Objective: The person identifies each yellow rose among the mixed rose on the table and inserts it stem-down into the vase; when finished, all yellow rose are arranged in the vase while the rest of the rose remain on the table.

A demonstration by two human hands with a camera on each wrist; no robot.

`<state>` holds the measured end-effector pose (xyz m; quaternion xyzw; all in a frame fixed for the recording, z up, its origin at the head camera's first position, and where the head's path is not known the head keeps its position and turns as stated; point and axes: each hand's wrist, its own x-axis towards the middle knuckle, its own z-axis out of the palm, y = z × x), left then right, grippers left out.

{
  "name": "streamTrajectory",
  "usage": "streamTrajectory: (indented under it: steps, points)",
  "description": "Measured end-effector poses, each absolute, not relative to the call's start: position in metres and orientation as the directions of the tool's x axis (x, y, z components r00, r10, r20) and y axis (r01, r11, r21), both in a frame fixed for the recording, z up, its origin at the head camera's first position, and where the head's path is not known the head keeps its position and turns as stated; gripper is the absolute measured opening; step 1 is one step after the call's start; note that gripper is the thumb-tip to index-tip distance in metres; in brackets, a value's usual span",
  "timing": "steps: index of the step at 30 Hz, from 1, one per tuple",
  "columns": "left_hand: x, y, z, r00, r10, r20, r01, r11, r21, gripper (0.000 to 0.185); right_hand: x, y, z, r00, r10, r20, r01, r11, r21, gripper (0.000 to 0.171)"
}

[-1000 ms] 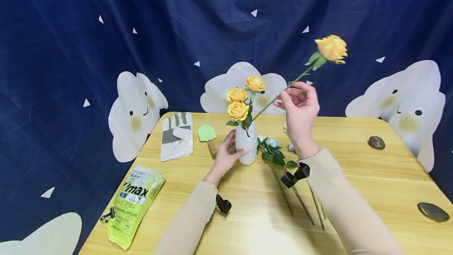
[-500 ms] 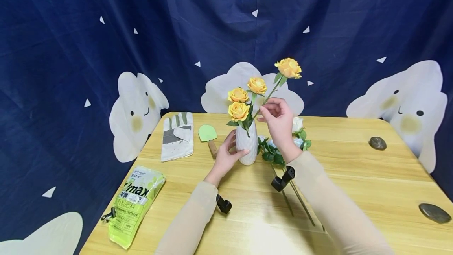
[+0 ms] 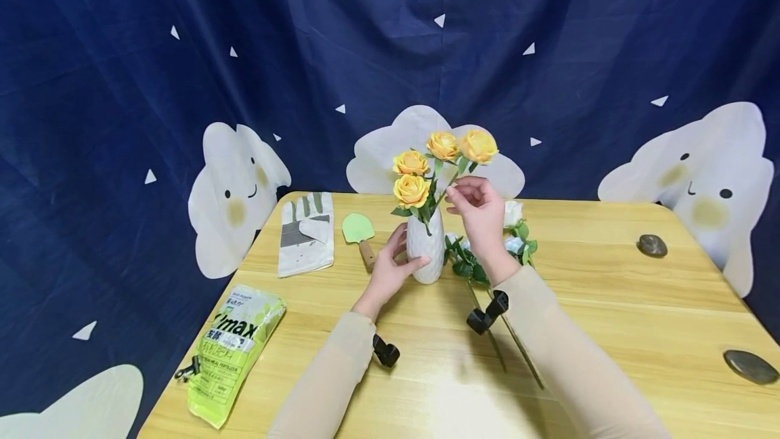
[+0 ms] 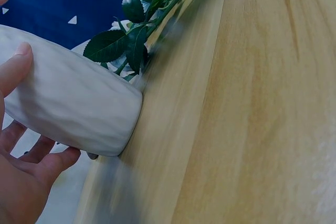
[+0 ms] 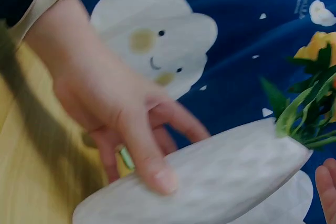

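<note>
A white ribbed vase [image 3: 425, 251] stands on the wooden table [image 3: 609, 303] with three yellow roses [image 3: 411, 190] in it. My left hand [image 3: 399, 259] grips the vase's left side; in the left wrist view the thumb and fingers [image 4: 31, 166] wrap the vase [image 4: 79, 108]. A little above the vase's mouth, my right hand [image 3: 456, 196] pinches the stem of a fourth yellow rose [image 3: 478, 145], whose stem runs down into the vase. The right wrist view shows the vase [image 5: 220, 182] held by the left hand [image 5: 121, 114], with green stems at its mouth.
White flowers with leaves [image 3: 514, 225] and long stems [image 3: 512, 344] lie right of the vase. A gardening glove [image 3: 305, 232], a green trowel [image 3: 356, 230] and a green fertiliser bag [image 3: 234, 351] lie at the left. Two stones [image 3: 651, 245] sit at the right.
My right hand has swung the fourth rose from high on the right down and left into the vase beside the others. The left hand has stayed on the vase.
</note>
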<state>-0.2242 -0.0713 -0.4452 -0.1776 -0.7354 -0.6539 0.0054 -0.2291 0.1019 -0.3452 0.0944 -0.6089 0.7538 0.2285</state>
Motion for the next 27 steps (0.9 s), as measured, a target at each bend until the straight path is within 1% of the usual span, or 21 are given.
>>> streamTrajectory:
  steps: [4, 8, 10, 13, 14, 16, 17, 19, 24, 27]
  points:
    - [-0.225, -0.072, -0.446, -0.931, 0.264, 0.251, 0.282, 0.085, 0.956, 0.076, -0.236, 0.101, -0.349, -0.880, 0.259, 0.398, -0.459, -0.249, -0.853, 0.022]
    - [-0.231, -0.072, -0.454, -0.928, 0.259, 0.267, 0.297, 0.082, 0.952, 0.075, -0.238, 0.097, -0.351, -0.897, 0.263, 0.355, -0.424, -0.283, -0.860, 0.009]
    - [-0.235, -0.072, -0.462, -0.930, 0.251, 0.270, 0.298, 0.082, 0.951, 0.075, -0.240, 0.096, -0.351, -0.903, 0.265, 0.337, -0.406, -0.274, -0.872, 0.005]
    - [-0.242, -0.071, -0.474, -0.932, 0.240, 0.272, 0.300, 0.085, 0.950, 0.075, -0.245, 0.097, -0.351, -0.913, 0.259, 0.314, -0.378, -0.254, -0.890, 0.004]
    - [-0.243, -0.071, -0.475, -0.931, 0.237, 0.278, 0.306, 0.089, 0.948, 0.075, -0.246, 0.098, -0.351, -0.919, 0.250, 0.306, -0.366, -0.245, -0.898, 0.004]
    - [-0.243, -0.071, -0.477, -0.928, 0.234, 0.291, 0.318, 0.088, 0.944, 0.074, -0.250, 0.099, -0.351, -0.933, 0.222, 0.285, -0.333, -0.223, -0.916, 0.011]
    - [-0.241, -0.071, -0.474, -0.926, 0.240, 0.291, 0.318, 0.085, 0.944, 0.074, -0.251, 0.099, -0.351, -0.939, 0.208, 0.275, -0.318, -0.212, -0.924, 0.014]
    - [-0.236, -0.071, -0.465, -0.924, 0.254, 0.284, 0.313, 0.080, 0.946, 0.073, -0.253, 0.100, -0.352, -0.948, 0.184, 0.260, -0.294, -0.191, -0.937, 0.015]
    - [-0.226, -0.071, -0.447, -0.921, 0.277, 0.272, 0.302, 0.071, 0.951, 0.073, -0.252, 0.101, -0.357, -0.957, 0.138, 0.254, -0.274, -0.152, -0.950, 0.008]
    - [-0.225, -0.071, -0.446, -0.923, 0.268, 0.274, 0.303, 0.073, 0.950, 0.073, -0.252, 0.102, -0.361, -0.960, 0.119, 0.255, -0.270, -0.133, -0.954, 0.014]
